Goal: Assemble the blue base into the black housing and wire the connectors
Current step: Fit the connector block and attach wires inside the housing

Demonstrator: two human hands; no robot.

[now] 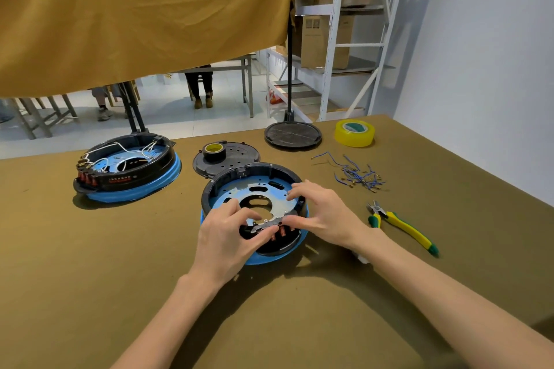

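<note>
The blue base (271,259) sits seated in the black housing (254,171) at table centre. Left hand (230,237) and right hand (323,216) pinch the connector strip (266,225) at 6 o'clock. Loose wires (356,175), at 2 o'clock, remain unfitted.

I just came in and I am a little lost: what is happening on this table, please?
A person is assembling a round unit, a black housing with a blue base. The left hand and right hand both pinch a small black strip at its near rim. No wires are fitted in it yet; loose blue wires and pliers lie to the right. A second unit, already wired, sits at left.
</note>
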